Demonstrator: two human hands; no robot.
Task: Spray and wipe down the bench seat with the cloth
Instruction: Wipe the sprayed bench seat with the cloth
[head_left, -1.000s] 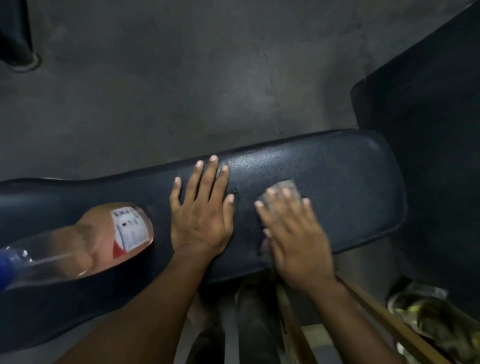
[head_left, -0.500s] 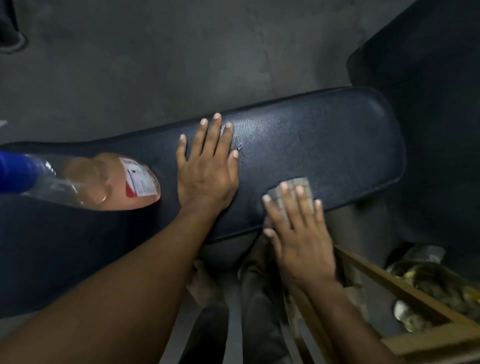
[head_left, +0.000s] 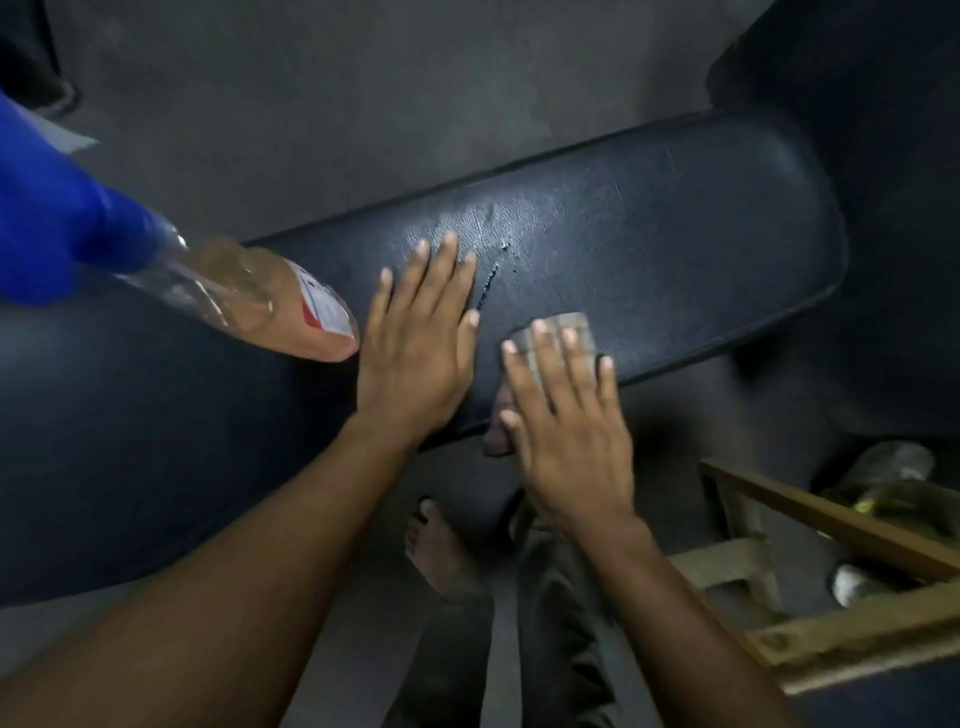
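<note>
Dim grey concrete floor (head_left: 363, 104), wooden frame (head_left: 831, 525) at lower right, dark upholstery beside it.

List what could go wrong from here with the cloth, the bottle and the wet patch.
1. The cloth lies at the seat's near edge under the flat right hand; one corner already hangs off, so it may slip over.
2. The bottle lies on its side beside the left hand; a nudge could roll it off.
3. Droplets sit by the left hand's fingertips, beyond the cloth; they may be missed or smeared.
</note>
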